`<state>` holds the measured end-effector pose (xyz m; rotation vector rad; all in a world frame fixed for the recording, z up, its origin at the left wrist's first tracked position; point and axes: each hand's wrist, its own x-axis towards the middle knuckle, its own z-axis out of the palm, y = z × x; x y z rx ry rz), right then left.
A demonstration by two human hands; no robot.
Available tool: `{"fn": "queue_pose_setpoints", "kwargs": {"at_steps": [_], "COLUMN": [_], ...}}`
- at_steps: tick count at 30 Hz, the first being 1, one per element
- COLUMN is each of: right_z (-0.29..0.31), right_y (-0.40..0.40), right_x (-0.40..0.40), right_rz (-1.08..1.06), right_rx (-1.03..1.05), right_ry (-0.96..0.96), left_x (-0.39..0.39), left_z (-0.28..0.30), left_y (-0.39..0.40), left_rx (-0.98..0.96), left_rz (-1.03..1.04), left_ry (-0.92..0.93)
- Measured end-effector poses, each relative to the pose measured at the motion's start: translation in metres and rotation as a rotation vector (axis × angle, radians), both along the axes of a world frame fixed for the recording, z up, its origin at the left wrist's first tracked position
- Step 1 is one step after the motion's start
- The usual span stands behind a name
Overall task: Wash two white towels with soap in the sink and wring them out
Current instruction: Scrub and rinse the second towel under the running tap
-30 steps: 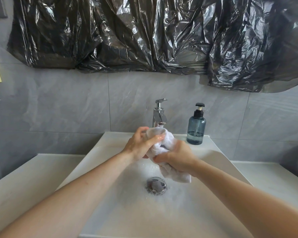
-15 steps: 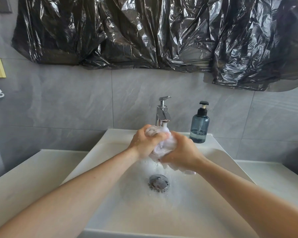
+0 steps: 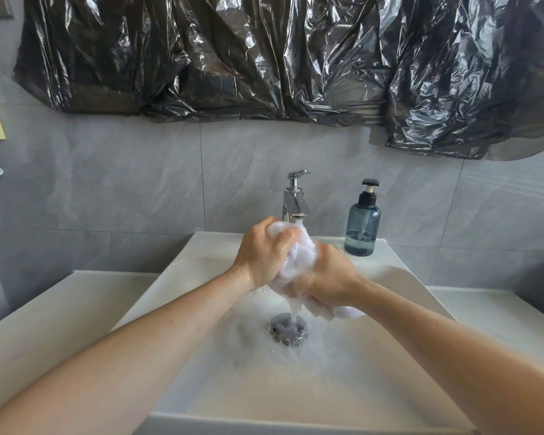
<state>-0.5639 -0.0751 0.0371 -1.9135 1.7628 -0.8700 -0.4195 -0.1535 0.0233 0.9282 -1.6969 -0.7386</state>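
A wet, soapy white towel (image 3: pixel 299 257) is bunched up under the running tap (image 3: pixel 294 202), above the white sink (image 3: pixel 182 271). My left hand (image 3: pixel 266 252) grips its upper part with curled fingers. My right hand (image 3: pixel 328 279) grips its lower part, and a loose end of the cloth sticks out below that hand on the right. Water runs off the towel onto the drain (image 3: pixel 288 329), and foam covers the basin floor. Only one towel is visible.
A blue pump bottle of soap (image 3: pixel 362 226) stands on the sink's back rim, right of the tap. White counter (image 3: pixel 38 318) lies on both sides of the basin. Black plastic sheeting (image 3: pixel 264 58) hangs on the grey tiled wall above.
Both hands have closed tighter round the towel and lifted it up under the spout. Water now streams from the cloth to the drain, and less towel hangs below my right hand.
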Motion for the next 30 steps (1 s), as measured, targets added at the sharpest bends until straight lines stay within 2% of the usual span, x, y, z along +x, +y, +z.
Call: {"fn": "queue_pose_setpoints", "kwargs": {"at_steps": [5, 23, 30], "right_z": [-0.002, 0.003, -0.001], "right_y": [-0.001, -0.002, 0.008], "right_x": [-0.001, -0.001, 0.001], "right_rz": [-0.058, -0.044, -0.01], "right_rx": [-0.036, -0.111, -0.209], "right_ry": [-0.017, 0.032, 0.21], "left_x": [-0.001, -0.006, -0.007], "left_z": [0.005, 0.007, 0.002], "left_y": [0.002, 0.0, 0.006], "left_rx": [-0.114, 0.019, 0.112], "left_rz": [0.022, 0.044, 0.021], "left_ry": [-0.16, 0.006, 0.082]}}
